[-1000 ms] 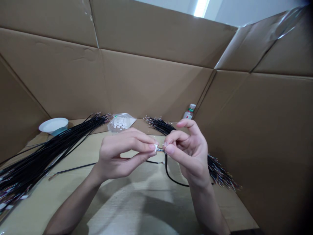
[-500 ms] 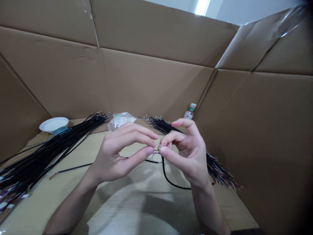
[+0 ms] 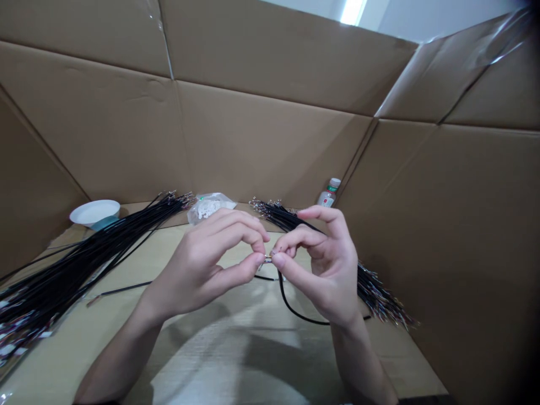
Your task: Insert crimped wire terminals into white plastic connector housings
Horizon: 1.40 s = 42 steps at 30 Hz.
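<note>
Above the middle of the table, my right hand (image 3: 329, 275) pinches the stripped end of a black cable (image 3: 291, 306) between thumb and index finger. From there the cable hangs down and curves to the right, passing behind my wrist. Thin coloured wires (image 3: 267, 260) stick out to the left of that pinch. My left hand (image 3: 211, 264) has thumb and index fingertip together on the tips of these wires; its other fingers are curled loosely above. Exactly which wire it holds is too small to tell. Another black cable (image 3: 126, 288) lies on the table behind my left forearm.
A thick bundle of black cables (image 3: 97, 247) lies at left; another bundle (image 3: 379, 292) runs behind my right hand. At the back are a white bowl (image 3: 95, 212), a clear bag of small white parts (image 3: 208, 208) and a bottle (image 3: 328, 194). Cardboard walls (image 3: 270, 140) surround the table.
My left thumb and index fingertip have come together on the wire tips, and the left fingers have curled more. My right hand keeps its pinch on the cable end.
</note>
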Tool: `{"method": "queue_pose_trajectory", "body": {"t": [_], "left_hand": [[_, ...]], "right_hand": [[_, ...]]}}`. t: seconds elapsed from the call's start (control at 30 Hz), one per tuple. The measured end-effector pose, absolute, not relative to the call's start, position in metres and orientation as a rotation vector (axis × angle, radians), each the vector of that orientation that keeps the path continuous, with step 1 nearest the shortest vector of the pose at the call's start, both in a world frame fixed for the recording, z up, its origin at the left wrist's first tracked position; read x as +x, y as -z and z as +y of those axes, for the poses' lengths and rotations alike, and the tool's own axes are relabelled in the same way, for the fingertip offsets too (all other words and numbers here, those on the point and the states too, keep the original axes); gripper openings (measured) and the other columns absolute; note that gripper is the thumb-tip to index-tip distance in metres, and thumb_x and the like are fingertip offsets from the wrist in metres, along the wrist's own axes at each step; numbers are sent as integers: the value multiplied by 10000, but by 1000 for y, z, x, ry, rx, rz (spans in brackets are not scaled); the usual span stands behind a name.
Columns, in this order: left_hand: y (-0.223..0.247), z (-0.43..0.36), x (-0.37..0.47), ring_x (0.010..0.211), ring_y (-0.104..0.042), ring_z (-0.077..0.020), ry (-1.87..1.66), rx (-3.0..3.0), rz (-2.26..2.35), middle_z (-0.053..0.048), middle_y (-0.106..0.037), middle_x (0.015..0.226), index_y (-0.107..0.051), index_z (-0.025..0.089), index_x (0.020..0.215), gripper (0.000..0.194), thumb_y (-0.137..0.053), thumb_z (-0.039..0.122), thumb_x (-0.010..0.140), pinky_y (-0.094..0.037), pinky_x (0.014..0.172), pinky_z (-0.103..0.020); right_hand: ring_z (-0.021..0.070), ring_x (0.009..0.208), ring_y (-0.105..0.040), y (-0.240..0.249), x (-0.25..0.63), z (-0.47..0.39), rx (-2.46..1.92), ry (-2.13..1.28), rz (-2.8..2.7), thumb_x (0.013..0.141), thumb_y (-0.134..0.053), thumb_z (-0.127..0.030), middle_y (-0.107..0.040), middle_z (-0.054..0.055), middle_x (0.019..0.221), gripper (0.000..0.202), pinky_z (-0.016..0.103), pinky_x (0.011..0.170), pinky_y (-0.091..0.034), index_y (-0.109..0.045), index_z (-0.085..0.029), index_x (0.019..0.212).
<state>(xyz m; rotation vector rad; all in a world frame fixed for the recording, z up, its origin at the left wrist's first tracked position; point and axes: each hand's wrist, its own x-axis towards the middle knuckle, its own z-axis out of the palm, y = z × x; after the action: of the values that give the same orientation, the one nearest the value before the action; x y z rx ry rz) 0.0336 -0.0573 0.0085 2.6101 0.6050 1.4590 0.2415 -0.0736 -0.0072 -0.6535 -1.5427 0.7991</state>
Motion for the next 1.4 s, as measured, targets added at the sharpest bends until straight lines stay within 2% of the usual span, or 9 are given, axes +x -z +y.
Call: {"method": "queue_pose_trajectory", "body": {"t": [0.17, 0.33, 0.43, 0.53, 0.7, 0.87, 0.93, 1.2, 1.4], "left_hand": [[-8, -57, 35, 1049, -665, -162, -1447, 2607, 625, -38, -719, 1044, -607, 198, 939, 86, -615, 163, 1017, -497, 969, -298], [-7, -55, 34, 1098, -668, -153, -1464, 2549, 579, -48, -719, 1107, -641, 191, 1012, 25, -661, 176, 1016, -499, 997, -275], [-5, -52, 30, 1124, -692, -170, -1445, 2445, 515, -63, -737, 1143, -667, 192, 1118, 162, -739, 190, 973, -532, 1020, -287], [-3, -48, 29, 1053, -745, -181, -1412, 2401, 466, -52, -778, 1081, -700, 200, 1135, 262, -814, 150, 905, -586, 963, -290], [2, -41, 38, 903, -797, -188, -1483, 2324, 321, -52, -827, 971, -775, 203, 1053, 220, -828, 85, 875, -657, 805, -287], [5, -39, 44, 832, -813, -180, -1588, 2191, 275, -58, -843, 927, -810, 199, 953, 184, -839, 48, 852, -681, 729, -262], [7, -38, 44, 818, -812, -181, -1585, 2189, 252, -56, -846, 933, -814, 211, 941, 170, -830, 59, 866, -681, 703, -270], [13, -34, 46, 852, -810, -192, -1580, 2188, 187, -65, -846, 976, -814, 216, 962, 169, -815, 66, 884, -676, 723, -307], [13, -33, 48, 849, -814, -196, -1621, 2177, 171, -61, -845, 936, -808, 211, 938, 139, -827, 85, 881, -681, 717, -305]], "right_hand": [[201, 688, -674, 15, 237, -74, -631, -447, -1560, 852, -814, -132, -704, -21, 874, 510, 477, 780, -580, -545, -323, 1241], [194, 653, -672, 19, 236, -76, -639, -219, -1570, 841, -812, -133, -670, -6, 925, 462, 453, 668, -598, -591, -337, 1191], [188, 632, -668, 17, 237, -78, -645, -204, -1559, 839, -815, -122, -669, -35, 871, 479, 440, 668, -600, -577, -358, 1181], [175, 621, -675, 15, 238, -79, -630, -187, -1555, 836, -818, -86, -661, -28, 894, 434, 437, 686, -609, -608, -345, 1114], [187, 635, -723, 11, 237, -83, -621, -190, -1571, 817, -800, -38, -670, -16, 889, 421, 393, 567, -616, -637, -342, 1059], [186, 632, -708, 13, 239, -89, -576, -228, -1560, 811, -784, -23, -708, -42, 858, 684, 382, 587, -639, -532, -397, 1324], [190, 659, -712, 15, 240, -91, -582, -243, -1559, 814, -783, -28, -717, -36, 879, 716, 388, 617, -657, -514, -401, 1362], [178, 717, -729, 21, 246, -91, -540, -219, -1593, 776, -789, -2, -701, 8, 1040, 755, 357, 643, -699, -529, -366, 1384], [204, 691, -721, 17, 245, -93, -561, -219, -1602, 809, -773, -26, -709, 6, 942, 692, 391, 623, -703, -541, -374, 1361]]}}
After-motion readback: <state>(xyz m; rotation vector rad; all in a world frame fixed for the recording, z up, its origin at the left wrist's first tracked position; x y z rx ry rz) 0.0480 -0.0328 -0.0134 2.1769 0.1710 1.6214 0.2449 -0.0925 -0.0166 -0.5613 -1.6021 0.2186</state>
